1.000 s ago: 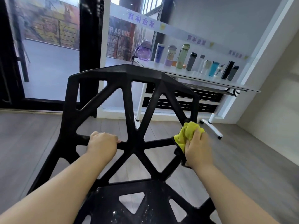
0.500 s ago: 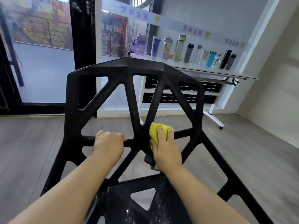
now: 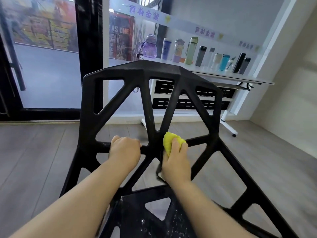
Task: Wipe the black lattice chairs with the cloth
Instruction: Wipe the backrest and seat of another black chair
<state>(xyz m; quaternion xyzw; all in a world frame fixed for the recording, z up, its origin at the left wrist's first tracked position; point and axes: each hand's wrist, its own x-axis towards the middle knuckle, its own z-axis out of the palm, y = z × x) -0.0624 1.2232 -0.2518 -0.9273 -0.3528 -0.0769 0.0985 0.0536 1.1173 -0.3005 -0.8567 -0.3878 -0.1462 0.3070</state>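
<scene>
A black lattice chair (image 3: 142, 73) stands right in front of me, its backrest facing me and its seat at the bottom of the view, speckled with white dust. My left hand (image 3: 124, 149) grips the horizontal crossbar of the backrest, left of centre. My right hand (image 3: 176, 160) presses a yellow cloth (image 3: 169, 140) against the joint where the bars meet at the middle of the backrest. Part of the cloth hangs dark below my palm.
Behind the chair stands a white table (image 3: 228, 77) carrying several water bottles (image 3: 192, 50), with a wheeled leg (image 3: 229, 127) on the grey wood floor. A black door frame (image 3: 87, 40) and glass panels are on the left. A white wall rises at the right.
My right hand has slid the cloth leftward from the right end of the crossbar to the central joint. My left hand has kept its grip on the bar.
</scene>
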